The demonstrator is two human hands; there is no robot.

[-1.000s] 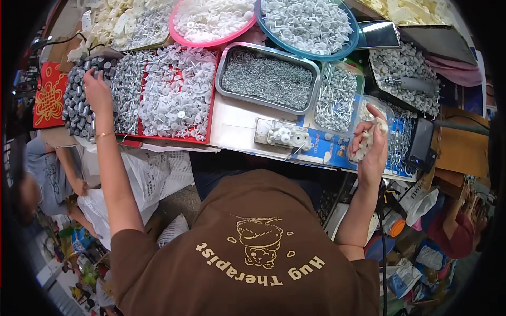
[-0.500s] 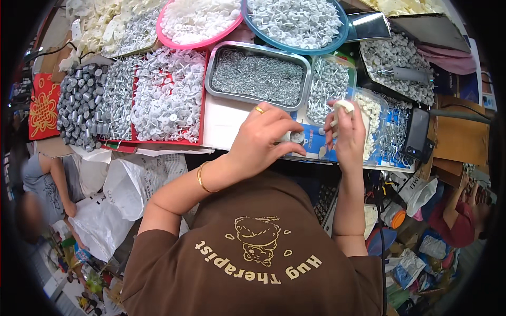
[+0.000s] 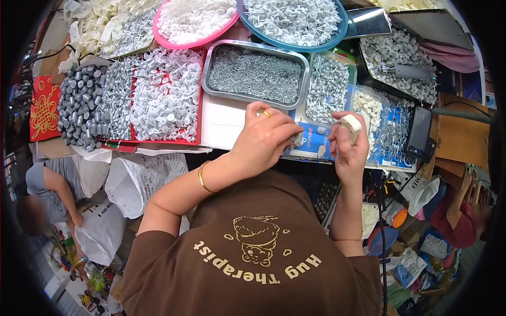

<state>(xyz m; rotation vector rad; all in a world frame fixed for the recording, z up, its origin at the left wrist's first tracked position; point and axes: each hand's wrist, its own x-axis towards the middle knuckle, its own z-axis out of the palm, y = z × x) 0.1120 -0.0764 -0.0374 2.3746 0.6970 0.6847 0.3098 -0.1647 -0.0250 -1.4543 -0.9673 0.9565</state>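
Two bare hands worked close together over the surface [image 3: 224, 122], and we saw the fingers of the right hand [image 3: 349, 150] closed around a white piece [image 3: 351, 125], pinching it above the surface just left of a clear box of small pale bits [image 3: 367, 105]. The left hand [image 3: 262, 141], wearing a gold ring [image 3: 266, 114] and a bracelet [image 3: 203, 176], was bent palm down with its fingers curled over. We saw a small greyish piece [image 3: 299, 138] at its fingertips, mostly hidden, and could not tell whether they gripped it or only touched it. Just beyond that hand we noticed a metal tray [image 3: 305, 73] of small screws; to its left lay a red tray [image 3: 200, 108] of white parts and a heap of grey cylinders [image 3: 81, 100]. Farther back, we saw a pink basin [image 3: 184, 46] and a blue basin [image 3: 345, 22], both heaped full.
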